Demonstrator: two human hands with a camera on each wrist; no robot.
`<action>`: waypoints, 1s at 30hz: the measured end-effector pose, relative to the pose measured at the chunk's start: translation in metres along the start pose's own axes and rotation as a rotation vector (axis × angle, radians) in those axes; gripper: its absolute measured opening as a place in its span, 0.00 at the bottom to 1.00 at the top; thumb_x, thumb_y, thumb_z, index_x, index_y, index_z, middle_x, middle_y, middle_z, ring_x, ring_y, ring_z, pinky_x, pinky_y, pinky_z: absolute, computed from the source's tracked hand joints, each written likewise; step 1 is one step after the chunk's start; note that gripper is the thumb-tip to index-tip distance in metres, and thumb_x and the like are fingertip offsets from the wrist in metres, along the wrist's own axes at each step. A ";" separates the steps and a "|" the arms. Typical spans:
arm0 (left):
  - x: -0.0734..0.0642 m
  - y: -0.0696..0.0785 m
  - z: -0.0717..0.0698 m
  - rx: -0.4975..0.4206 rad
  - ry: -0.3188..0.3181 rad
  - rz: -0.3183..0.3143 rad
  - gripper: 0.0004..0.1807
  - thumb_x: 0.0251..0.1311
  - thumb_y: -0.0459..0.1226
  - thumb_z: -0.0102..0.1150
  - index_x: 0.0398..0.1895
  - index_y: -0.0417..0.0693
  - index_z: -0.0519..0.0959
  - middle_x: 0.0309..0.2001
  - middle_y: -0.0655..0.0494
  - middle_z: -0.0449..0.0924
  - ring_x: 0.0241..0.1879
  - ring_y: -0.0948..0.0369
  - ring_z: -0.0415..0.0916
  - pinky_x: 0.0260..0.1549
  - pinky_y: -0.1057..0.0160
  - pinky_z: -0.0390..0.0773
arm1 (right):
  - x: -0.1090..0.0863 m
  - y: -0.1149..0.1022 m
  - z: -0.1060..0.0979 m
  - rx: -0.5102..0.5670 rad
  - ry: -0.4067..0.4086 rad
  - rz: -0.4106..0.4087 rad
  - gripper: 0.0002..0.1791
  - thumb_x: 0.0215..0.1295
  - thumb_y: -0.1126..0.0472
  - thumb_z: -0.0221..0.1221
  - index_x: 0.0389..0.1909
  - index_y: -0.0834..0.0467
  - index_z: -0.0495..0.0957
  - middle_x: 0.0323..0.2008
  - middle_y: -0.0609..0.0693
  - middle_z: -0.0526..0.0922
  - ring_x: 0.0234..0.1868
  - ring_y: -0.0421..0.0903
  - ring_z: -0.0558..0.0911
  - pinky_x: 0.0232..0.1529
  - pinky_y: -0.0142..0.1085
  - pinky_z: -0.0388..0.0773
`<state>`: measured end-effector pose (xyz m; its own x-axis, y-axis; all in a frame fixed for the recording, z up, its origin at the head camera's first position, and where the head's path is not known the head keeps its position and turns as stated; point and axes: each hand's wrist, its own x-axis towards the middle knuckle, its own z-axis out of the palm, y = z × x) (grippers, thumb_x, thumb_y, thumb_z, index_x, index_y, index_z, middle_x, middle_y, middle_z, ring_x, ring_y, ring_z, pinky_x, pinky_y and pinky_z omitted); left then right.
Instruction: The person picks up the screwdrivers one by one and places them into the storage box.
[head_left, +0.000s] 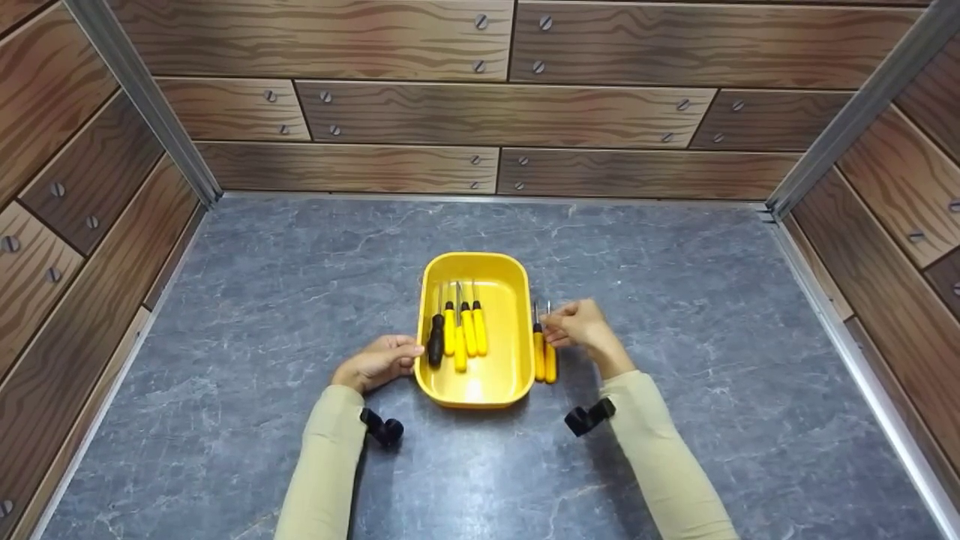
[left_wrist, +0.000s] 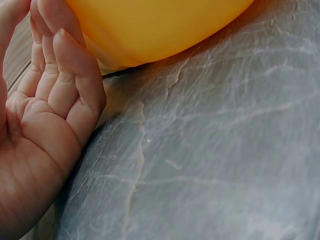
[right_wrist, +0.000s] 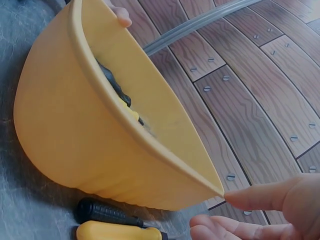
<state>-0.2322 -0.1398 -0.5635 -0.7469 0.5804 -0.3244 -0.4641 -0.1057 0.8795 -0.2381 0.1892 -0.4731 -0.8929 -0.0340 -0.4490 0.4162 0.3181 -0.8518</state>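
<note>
A grey marbled table bears a yellow bin near its middle. The left hand pinches the bin's left side, thumb over the rim; the right hand has thumb and fingers apart, above two screwdrivers just right of the bin; whether it touches them I cannot tell. Inside, toward the left, lie four yellow-handled screwdrivers and a black-handled one.

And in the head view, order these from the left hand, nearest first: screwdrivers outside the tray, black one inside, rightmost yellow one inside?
1. Black screwdriver, left inside the tray.
2. Rightmost yellow screwdriver, around the tray's middle.
3. Outside screwdrivers, right of the tray.
</note>
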 end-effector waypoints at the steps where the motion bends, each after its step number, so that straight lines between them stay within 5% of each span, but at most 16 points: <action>1: 0.000 0.000 0.000 0.002 -0.002 0.002 0.09 0.64 0.30 0.49 0.30 0.50 0.78 0.27 0.63 0.82 0.29 0.69 0.78 0.38 0.69 0.81 | 0.000 0.001 0.000 0.000 0.000 0.004 0.18 0.65 0.68 0.56 0.49 0.79 0.73 0.15 0.46 0.80 0.17 0.37 0.80 0.29 0.33 0.85; 16: 0.000 0.000 0.000 -0.004 -0.014 0.006 0.10 0.66 0.30 0.47 0.30 0.50 0.77 0.28 0.62 0.83 0.30 0.69 0.79 0.38 0.69 0.81 | 0.006 0.021 -0.009 -0.042 0.037 0.047 0.16 0.63 0.68 0.57 0.47 0.77 0.76 0.15 0.45 0.79 0.16 0.36 0.79 0.25 0.30 0.83; 24: 0.000 0.000 0.001 -0.002 -0.002 0.003 0.03 0.63 0.33 0.56 0.31 0.50 0.76 0.28 0.62 0.84 0.31 0.68 0.81 0.39 0.68 0.82 | 0.009 0.031 -0.011 -0.103 0.056 0.078 0.13 0.62 0.69 0.56 0.43 0.75 0.78 0.14 0.45 0.79 0.16 0.37 0.79 0.23 0.29 0.82; 30: 0.000 0.000 0.001 0.012 0.008 -0.005 0.09 0.65 0.30 0.49 0.28 0.51 0.76 0.27 0.63 0.82 0.29 0.69 0.79 0.38 0.68 0.82 | 0.009 0.035 -0.010 -0.107 0.059 0.099 0.12 0.62 0.70 0.56 0.42 0.74 0.79 0.13 0.45 0.78 0.16 0.37 0.78 0.21 0.28 0.81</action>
<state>-0.2321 -0.1385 -0.5630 -0.7486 0.5743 -0.3313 -0.4617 -0.0931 0.8821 -0.2328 0.2100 -0.5043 -0.8584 0.0566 -0.5098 0.4845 0.4162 -0.7695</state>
